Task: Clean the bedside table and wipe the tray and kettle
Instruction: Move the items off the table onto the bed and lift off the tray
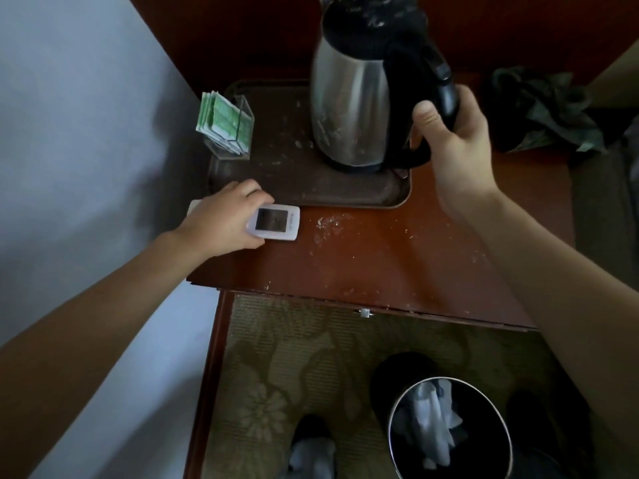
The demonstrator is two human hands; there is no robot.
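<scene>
A steel kettle [349,108] with a black handle stands on the right part of a dark brown tray [304,188], which is speckled with crumbs. My right hand [456,146] is closed around the kettle's handle. My left hand [224,219] grips a white remote control [276,223] lying on the reddish wooden bedside table [380,257], just in front of the tray's near left corner. Pale crumbs are scattered over the table top.
A clear holder with green sachets [226,124] stands at the tray's left edge. A crumpled dark green cloth [543,112] lies at the table's back right. Below on the patterned carpet, a black bin [449,430] holds tissues. A wall runs along the left.
</scene>
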